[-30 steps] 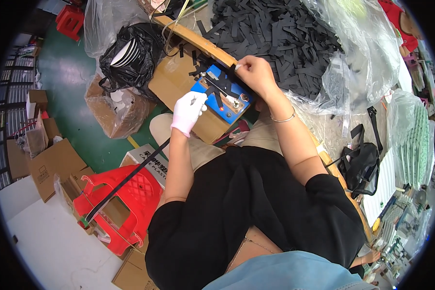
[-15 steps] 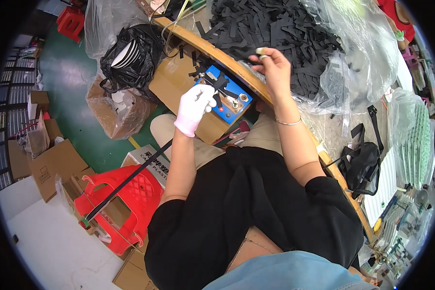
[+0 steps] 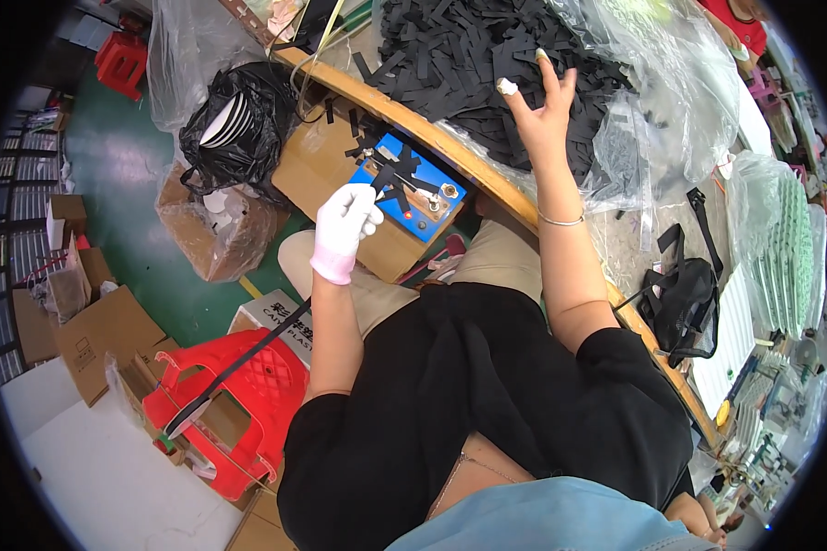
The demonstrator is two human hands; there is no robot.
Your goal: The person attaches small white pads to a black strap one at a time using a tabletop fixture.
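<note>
Biggest thing here is the wood-edged worktable, running past the far right side of a flat blue box-shaped device with metal fittings on top. Beyond that device, on the table, sits a huge heap of short flat black fabric-like strips. Brown cardboard box is right under the blue device and sticks out to its left. Bright red plastic stool is on its side, well off to the lower left of the device, with one long narrow black strap running over it toward the left forearm, where I lose it.

Right hand is over the heap, up and right of the device, fingers spread, nothing gripped that I can see. Gloved left hand is just left of the device, fingertips pinched together by a black strip; can't tell if it's actually holding it. A few loose black strips lie across the device's top.

Progress-wise, I'd say loads are done judging by that heap, with the long strap's length plus those loose ones left.
</note>
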